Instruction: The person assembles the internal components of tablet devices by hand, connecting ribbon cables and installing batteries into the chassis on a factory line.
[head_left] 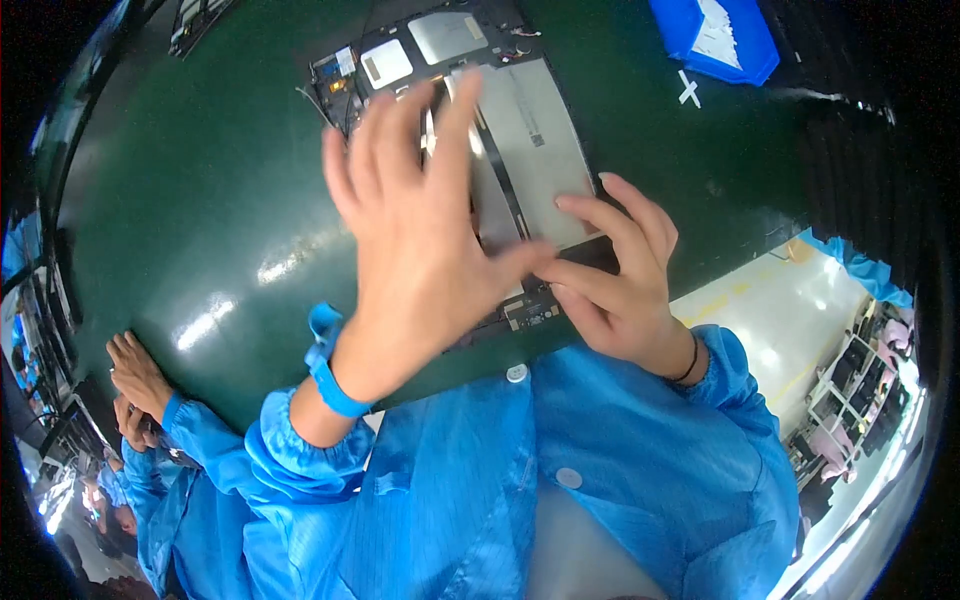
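Note:
An opened tablet (530, 130) lies face down on the dark green table (200, 200), its silver battery panels and circuit boards showing. My left hand (415, 230) hovers spread over the middle of it, fingers apart, hiding part of the battery; whether it touches is unclear. My right hand (615, 270) rests on the tablet's near right corner, fingers curled along its edge, next to a small connector board (530, 312). Both sleeves are blue, with a blue wrist strap (330, 375) on my left wrist.
A blue parts bin (715, 35) sits at the far right of the table beside a white cross mark (688, 90). Another person's hands (135, 375) in blue sleeves rest on the table edge at the left. Racks stand on the floor at lower right.

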